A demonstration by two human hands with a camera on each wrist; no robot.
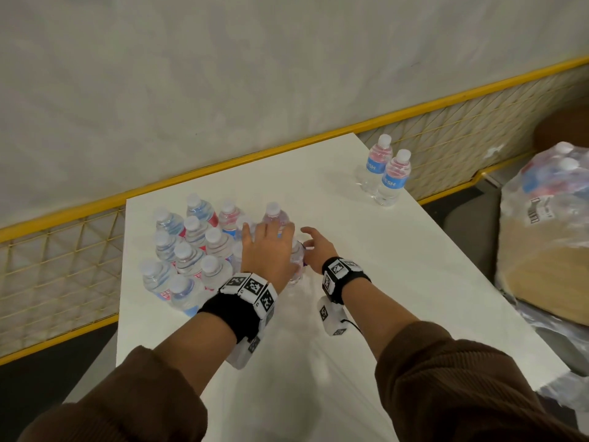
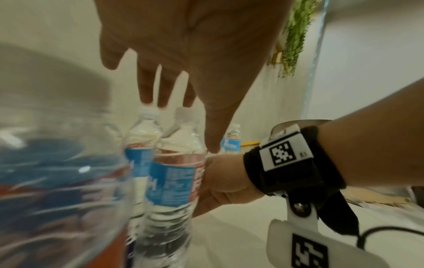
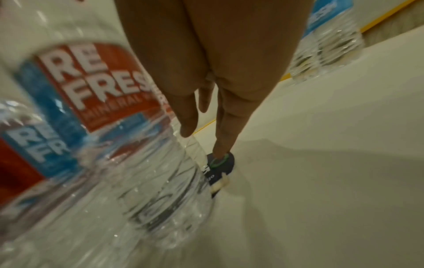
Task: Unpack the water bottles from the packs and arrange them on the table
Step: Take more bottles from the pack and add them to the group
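Note:
Several clear water bottles (image 1: 191, 250) with red-and-blue labels stand bunched on the left part of the white table (image 1: 398, 266). My left hand (image 1: 266, 247) hovers over the bunch's right side, its straight fingers (image 2: 160, 90) spread just above the caps. One bottle (image 1: 297, 260) stands at the bunch's right edge between my two hands. My right hand (image 1: 315, 250) is beside it with straight fingers (image 3: 190, 112) pointing down at the table, and the palm touches its label (image 2: 174, 181). Neither hand grips anything.
Two more bottles (image 1: 385, 173) stand at the table's far right corner. A plastic-wrapped pack of bottles (image 1: 554, 183) sits on a cardboard box (image 1: 541, 272) to the right of the table. A yellow mesh fence (image 1: 63, 250) runs behind. A small dark tag (image 3: 220, 165) lies under my right fingertips.

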